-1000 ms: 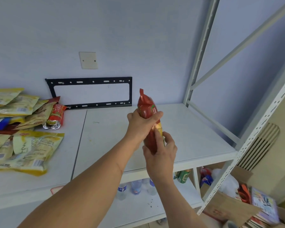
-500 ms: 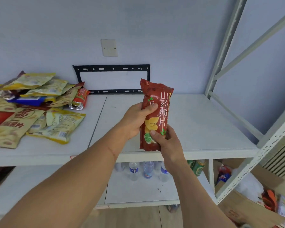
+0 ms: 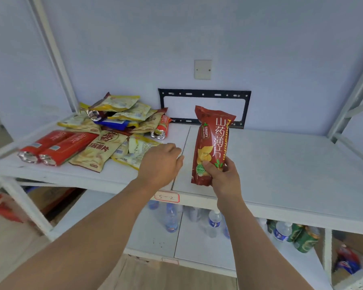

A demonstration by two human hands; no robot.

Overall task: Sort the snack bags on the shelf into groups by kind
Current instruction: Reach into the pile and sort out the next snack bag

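Note:
My right hand [image 3: 222, 176] grips the lower end of a dark red bag of crispy yam slices [image 3: 213, 139] and holds it upright above the white shelf [image 3: 281, 160]. My left hand [image 3: 160, 163] hovers just left of that bag with loosely curled fingers and nothing in it. A mixed pile of snack bags [image 3: 113, 126] lies on the shelf's left part: yellow bags, a beige bag [image 3: 100, 152], a blue pack, a small red pack [image 3: 161, 129]. Two red packs [image 3: 57, 147] lie side by side at the pile's front left.
A black metal bracket [image 3: 204, 93] and a blank wall plate [image 3: 202, 69] are on the wall behind. White shelf posts [image 3: 57, 55] stand left and right. The lower shelf holds water bottles [image 3: 213, 223] and green cans [image 3: 302, 237]. Cardboard boxes sit lower right.
My left hand has let go of the red yam bag and moved left toward the pile. My right hand alone holds the bag now. The view has swung left.

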